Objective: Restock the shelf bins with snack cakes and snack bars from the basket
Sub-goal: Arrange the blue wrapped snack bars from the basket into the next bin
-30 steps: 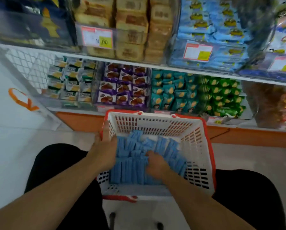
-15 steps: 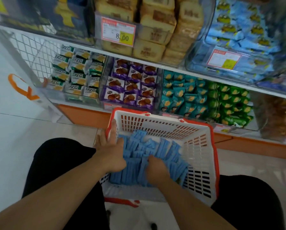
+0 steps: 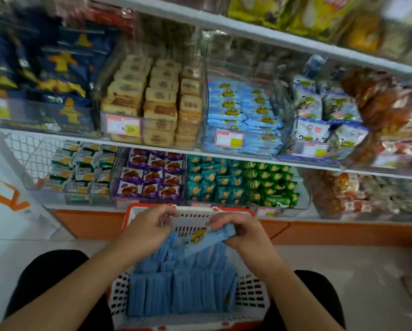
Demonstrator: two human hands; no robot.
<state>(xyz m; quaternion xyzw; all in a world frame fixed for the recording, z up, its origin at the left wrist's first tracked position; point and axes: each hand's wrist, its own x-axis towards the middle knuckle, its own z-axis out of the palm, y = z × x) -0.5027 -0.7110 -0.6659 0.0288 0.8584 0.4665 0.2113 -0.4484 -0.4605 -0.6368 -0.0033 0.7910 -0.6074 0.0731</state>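
Note:
A white basket with a red rim (image 3: 252,295) rests between my knees, packed with several light blue snack bars (image 3: 176,292) standing on edge. My right hand (image 3: 243,231) grips a small bunch of blue bars (image 3: 205,237) lifted above the basket. My left hand (image 3: 150,225) hovers beside them over the basket's far rim with its fingers curled; whether it holds anything is unclear. A clear bin (image 3: 242,115) on the middle shelf holds matching light blue packets behind a price tag.
Left of that bin stands a bin of brown snack cakes (image 3: 152,103) with an 8.00 tag. The lower shelf holds green-white, purple (image 3: 151,175), teal and green packets. Dark blue bags sit at upper left, reddish snack bags at right. White floor lies either side.
Both hands rose out of the basket, the right one bringing up a bunch of blue bars. My view tilted upward, showing more shelves.

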